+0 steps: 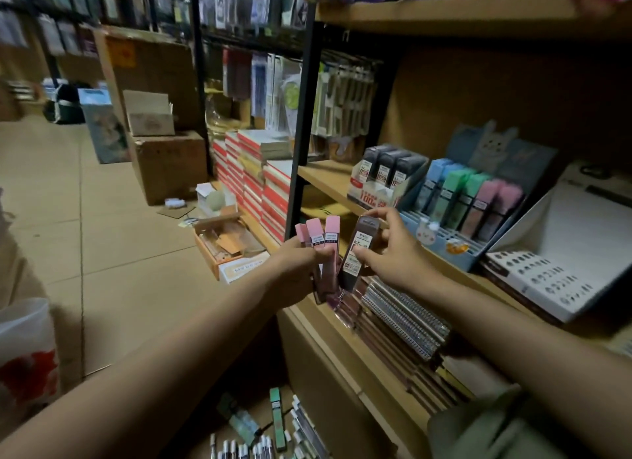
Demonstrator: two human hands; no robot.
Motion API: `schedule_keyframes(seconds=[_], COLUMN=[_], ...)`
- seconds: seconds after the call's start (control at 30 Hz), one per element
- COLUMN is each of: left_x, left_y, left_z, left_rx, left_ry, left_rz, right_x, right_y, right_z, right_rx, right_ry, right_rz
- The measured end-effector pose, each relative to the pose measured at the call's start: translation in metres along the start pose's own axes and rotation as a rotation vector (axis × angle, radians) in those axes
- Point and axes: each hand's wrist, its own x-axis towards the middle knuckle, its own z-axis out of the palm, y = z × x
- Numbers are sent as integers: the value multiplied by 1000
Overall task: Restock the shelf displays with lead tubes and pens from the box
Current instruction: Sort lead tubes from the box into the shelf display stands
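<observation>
My left hand (pixel 301 270) grips a fan of pink-capped lead tubes (pixel 319 239) in front of the shelf edge. My right hand (pixel 393 250) pinches a dark lead tube (pixel 359 250) with a white 0.7 label, right beside the pink ones. On the shelf behind stand a display of black lead tubes (pixel 390 174) and a blue display (pixel 475 198) holding blue, green and pink tubes. At the bottom, an open box (pixel 273 434) holds several green and white-capped tubes and pens.
A white display stand (pixel 554 253) sits at the right of the shelf. Spiral notebooks (pixel 403 318) lie on the lower shelf. Stacked books (pixel 256 178), cardboard boxes (pixel 167 164) and small open cartons (pixel 225 246) stand on the tiled floor to the left.
</observation>
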Motion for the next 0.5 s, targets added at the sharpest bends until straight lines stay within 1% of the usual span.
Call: schedule_keyframes(seconds=[0.1, 0.2, 0.37, 0.5], left_x=[9, 22, 46, 60], left_y=[5, 11, 18, 21], left_z=[6, 6, 2, -9], left_rx=[-5, -27, -198, -239], left_ry=[-27, -46, -64, -33], left_rz=[-36, -61, -64, -46], right_x=[9, 23, 70, 115], right_y=[0, -7, -30, -46], right_z=[-16, -37, -77, -82], right_rx=[-92, -243, -315, -364], right_ry=[44, 140, 318, 411], right_rz=[-52, -142, -198, -266])
